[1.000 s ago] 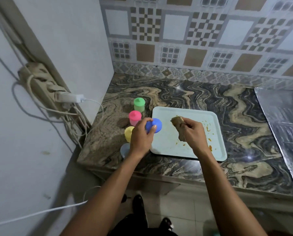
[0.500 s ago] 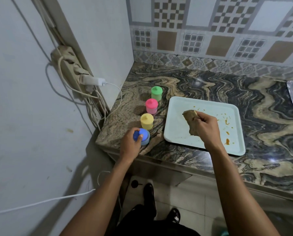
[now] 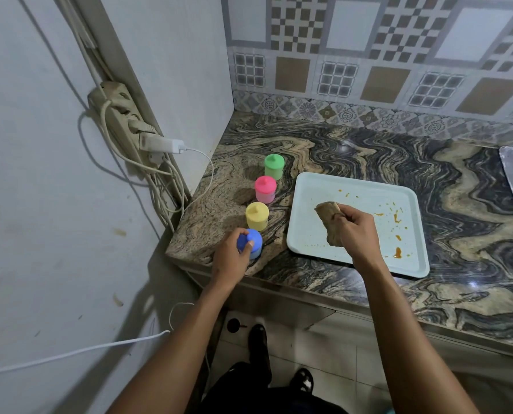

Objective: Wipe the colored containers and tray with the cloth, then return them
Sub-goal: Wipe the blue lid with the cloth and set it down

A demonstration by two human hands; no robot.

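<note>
the blue container stands at the counter's front left corner, nearest in a row with the yellow, pink and green ones. the left hand grips its lid. the right hand clutches the brown cloth over the stained tray.

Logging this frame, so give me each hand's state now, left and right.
Left hand: grips the blue container by its lid.
Right hand: grips the cloth over the tray.
</note>
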